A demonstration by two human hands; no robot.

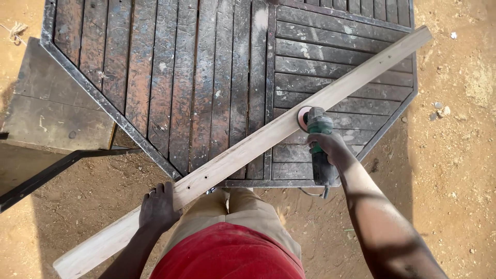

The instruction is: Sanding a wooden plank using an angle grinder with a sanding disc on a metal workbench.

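A long pale wooden plank [248, 150] lies diagonally across a dark slatted octagonal table [170, 77], from lower left to upper right. My left hand [156, 207] presses flat on the plank's near end, where it overhangs the table edge. My right hand [328, 146] grips a green and black angle grinder [319, 142]. Its sanding disc [300, 118] rests against the plank's right edge near the middle.
The table's metal rim [111, 108] runs along the left and front. A grey wooden bench or box [49, 111] stands at the left with a dark bar below it. Sandy ground [454, 155] with small stones surrounds everything. My legs [232, 237] stand against the table's front edge.
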